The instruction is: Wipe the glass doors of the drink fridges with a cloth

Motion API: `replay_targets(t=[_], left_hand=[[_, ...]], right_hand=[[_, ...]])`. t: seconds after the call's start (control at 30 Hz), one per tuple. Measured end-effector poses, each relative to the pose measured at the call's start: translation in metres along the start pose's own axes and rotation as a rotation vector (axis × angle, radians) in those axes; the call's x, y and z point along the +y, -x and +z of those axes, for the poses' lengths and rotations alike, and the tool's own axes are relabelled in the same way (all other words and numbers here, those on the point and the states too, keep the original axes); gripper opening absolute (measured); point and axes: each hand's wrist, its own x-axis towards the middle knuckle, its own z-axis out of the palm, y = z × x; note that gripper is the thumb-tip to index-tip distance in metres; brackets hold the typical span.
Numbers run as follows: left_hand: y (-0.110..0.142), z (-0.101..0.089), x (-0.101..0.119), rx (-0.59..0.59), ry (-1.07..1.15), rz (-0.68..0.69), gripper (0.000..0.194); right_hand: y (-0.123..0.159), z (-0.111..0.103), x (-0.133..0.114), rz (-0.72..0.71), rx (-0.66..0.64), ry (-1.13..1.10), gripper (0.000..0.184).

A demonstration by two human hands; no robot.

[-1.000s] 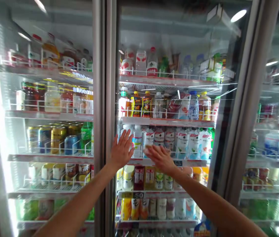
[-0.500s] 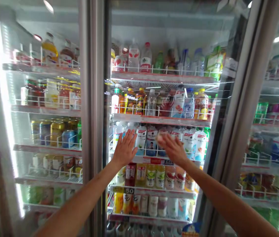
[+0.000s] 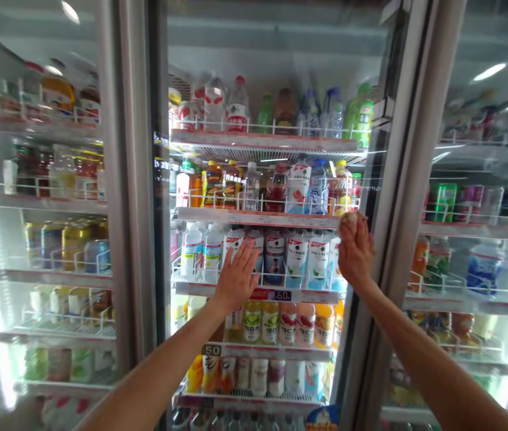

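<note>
Flat against the glass door (image 3: 276, 54) of a drinks fridge lies my left hand (image 3: 236, 275), open with fingers spread and nothing in it. Farther right, my right hand (image 3: 356, 254) presses a crumpled pale cloth (image 3: 349, 220) to the same glass, close to the door's right frame. Fingers cover most of the cloth, and only its upper part and edges show. Behind the pane, white-labelled bottles (image 3: 297, 257) stand in a row between my two hands.
Shelves of bottles and cans fill the fridge behind the glass. A metal door frame (image 3: 133, 179) runs upright on the left, another frame (image 3: 408, 179) on the right. Neighbouring glass doors show golden cans (image 3: 75, 245) and a green can (image 3: 446, 200).
My right hand has swept right across the glass with the cloth, away from my left hand. The left stays spread on the pane, slightly farther right along it. The view has shifted right.
</note>
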Motion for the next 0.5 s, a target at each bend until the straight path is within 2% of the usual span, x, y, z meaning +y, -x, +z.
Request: replay_targets(t=[0.07, 0.13, 0.2, 0.23, 0.3, 0.33, 0.37, 0.4, 0.43, 0.5], left_hand=[[0.001, 0.003, 0.007, -0.005, 0.004, 0.003, 0.056], [0.004, 0.005, 0.010, -0.016, 0.002, 0.010, 0.055], [0.007, 0.004, 0.009, -0.022, -0.005, 0.001, 0.054], [0.008, 0.003, 0.007, -0.021, -0.010, -0.013, 0.053], [0.010, 0.000, 0.001, -0.012, -0.022, -0.054, 0.053], [0.012, -0.002, -0.004, -0.010, -0.030, -0.073, 0.053], [0.014, -0.004, -0.010, -0.009, -0.040, -0.090, 0.054], [0.017, -0.006, -0.016, -0.012, -0.054, -0.104, 0.054], [0.021, -0.009, -0.024, -0.015, -0.071, -0.119, 0.054], [0.032, -0.015, -0.040, -0.023, -0.112, -0.149, 0.053]], right_hand=[[0.020, -0.004, 0.001, -0.101, -0.058, -0.017, 0.061], [0.043, -0.008, -0.001, -0.295, -0.191, -0.052, 0.065], [0.047, -0.009, -0.001, -0.379, -0.246, -0.065, 0.065], [0.039, -0.008, 0.000, -0.326, -0.211, -0.053, 0.063], [0.014, -0.001, -0.002, -0.103, -0.062, -0.018, 0.059], [0.001, 0.004, -0.007, -0.011, -0.001, -0.011, 0.058], [-0.008, 0.008, -0.017, 0.022, 0.023, -0.019, 0.057], [-0.012, 0.013, -0.029, -0.021, 0.007, -0.043, 0.057], [-0.013, 0.016, -0.045, -0.140, -0.046, -0.079, 0.058], [-0.010, 0.020, -0.077, -0.467, -0.185, -0.156, 0.059]])
